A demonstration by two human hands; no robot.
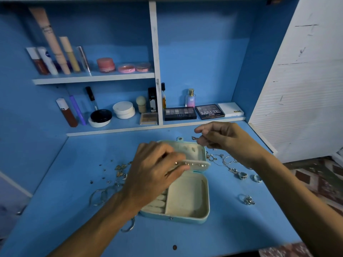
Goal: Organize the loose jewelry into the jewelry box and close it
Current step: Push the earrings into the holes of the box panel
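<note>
The right hand [227,139] pinches a tiny earring [194,138] — probably light, slippery and easily dropped — while the left hand [157,170] grips the thin flap [197,165] of the jewelry box [185,218].

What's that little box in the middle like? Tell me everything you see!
The jewelry box is small with rounded corners, pale turquoise outside and cream inside, looking soft-lined. It lies open on the blue desk. Its base has padded ring rolls on the left and one big compartment on the right. The lid stands raised behind, with a snap tab. The left hand pinches its cream dotted panel.
</note>
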